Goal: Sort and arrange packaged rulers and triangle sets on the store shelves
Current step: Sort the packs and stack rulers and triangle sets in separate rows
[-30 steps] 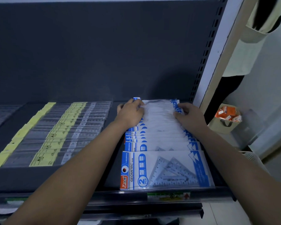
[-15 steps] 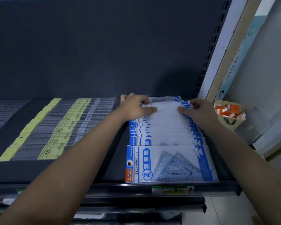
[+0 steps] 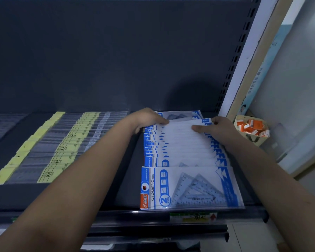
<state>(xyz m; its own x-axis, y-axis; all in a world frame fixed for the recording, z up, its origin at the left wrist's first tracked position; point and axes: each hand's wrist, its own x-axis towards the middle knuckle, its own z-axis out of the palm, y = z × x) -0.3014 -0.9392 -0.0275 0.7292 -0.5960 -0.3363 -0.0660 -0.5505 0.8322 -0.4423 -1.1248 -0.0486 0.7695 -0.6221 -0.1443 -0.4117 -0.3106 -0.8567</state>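
The triangle set packs (image 3: 185, 148) lie shingled front to back at the right end of the shelf (image 3: 129, 180), apparently so each blue edge shows. One pack (image 3: 180, 125) near the back is held by both sides, probably to seat it squarely. The left hand (image 3: 149, 120) curls its fingers over the left edge, and the right hand (image 3: 219, 129) pinches the right edge, thumb on top. Packaged rulers (image 3: 71, 142) lie to the left.

- A dark, matte back panel (image 3: 116, 60) is seen filling most of the view behind the shelf (image 3: 127, 193).
- A slotted upright (image 3: 235, 57) is set along the panel's right edge, with a white post (image 3: 251, 51) just beside it.
- A wooden-edged board (image 3: 267, 42) is leaned against the post, and a pale blue poster (image 3: 258, 79) is fixed beside it.
- A pale wall panel (image 3: 302, 60) is seen on the far right.
- A small paper bag (image 3: 251, 140) of orange boxes (image 3: 253, 125) is placed near the board's foot.
- A green price label (image 3: 193, 216) is fitted in the shelf's front rail.
- The scene is dimly lit.
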